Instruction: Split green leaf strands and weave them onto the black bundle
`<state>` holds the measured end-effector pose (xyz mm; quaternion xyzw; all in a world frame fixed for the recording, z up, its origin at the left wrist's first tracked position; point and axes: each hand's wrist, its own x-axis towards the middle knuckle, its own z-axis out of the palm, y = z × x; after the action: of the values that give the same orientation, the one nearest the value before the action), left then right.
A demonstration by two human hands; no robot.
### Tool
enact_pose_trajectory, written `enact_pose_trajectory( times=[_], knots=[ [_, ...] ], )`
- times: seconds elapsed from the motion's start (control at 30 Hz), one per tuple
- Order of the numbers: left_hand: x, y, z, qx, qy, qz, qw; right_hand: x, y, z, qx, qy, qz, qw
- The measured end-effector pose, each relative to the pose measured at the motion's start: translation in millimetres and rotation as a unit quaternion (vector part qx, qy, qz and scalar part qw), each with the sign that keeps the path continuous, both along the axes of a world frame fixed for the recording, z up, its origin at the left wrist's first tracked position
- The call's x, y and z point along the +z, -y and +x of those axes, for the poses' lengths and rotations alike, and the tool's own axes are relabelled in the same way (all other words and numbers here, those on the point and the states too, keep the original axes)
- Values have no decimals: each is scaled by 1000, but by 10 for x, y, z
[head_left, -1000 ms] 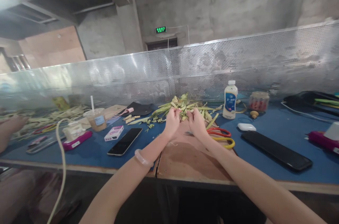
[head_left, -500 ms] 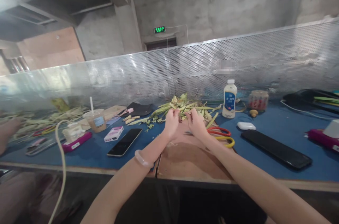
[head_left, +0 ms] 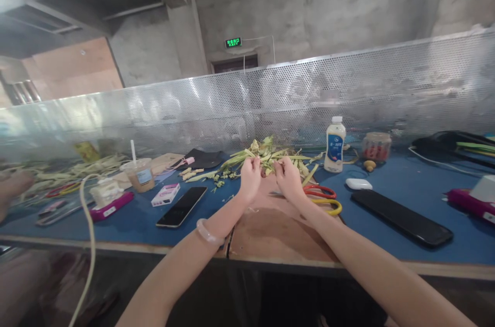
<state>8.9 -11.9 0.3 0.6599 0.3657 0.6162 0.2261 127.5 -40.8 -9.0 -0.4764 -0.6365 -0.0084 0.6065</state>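
Note:
Close together over a wooden board (head_left: 278, 234), my left hand (head_left: 251, 178) and my right hand (head_left: 287, 177) both have their fingers pinched. What the fingertips hold is too small to make out against the plants. Just behind them lies a heap of green plant stalks and leaves (head_left: 269, 146), with a few small loose bits (head_left: 218, 182) on the left. Scissors with a red and a yellow handle loop (head_left: 328, 207) rest under my right wrist, their blades partly hidden by it.
A phone (head_left: 181, 207), a pink-and-white box (head_left: 165, 195) and a drink cup (head_left: 139, 175) stand left. To the right are a bottle (head_left: 334, 145), a white case (head_left: 359, 183), a black case (head_left: 402, 217) and a jar (head_left: 376, 147). Another person's hand (head_left: 11, 187) shows far left.
My hands have hardly moved; the right fingers have shifted slightly and remain pinched. At far left the other person's hand has changed position a little.

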Motion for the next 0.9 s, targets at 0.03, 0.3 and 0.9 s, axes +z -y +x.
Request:
enact_pose_trajectory(
  times=[0.03,0.3,0.9],
  knots=[
    [9,25,-8,10,-25,20,999,1,3,12,2,-8,2,1000],
    [68,64,-71,6,-127,58,990,72,17,189,-12,77,-2,997],
    [76,-43,-147,-36,-216,45,975,198,-28,470,137,173,-99,970]
  ],
)
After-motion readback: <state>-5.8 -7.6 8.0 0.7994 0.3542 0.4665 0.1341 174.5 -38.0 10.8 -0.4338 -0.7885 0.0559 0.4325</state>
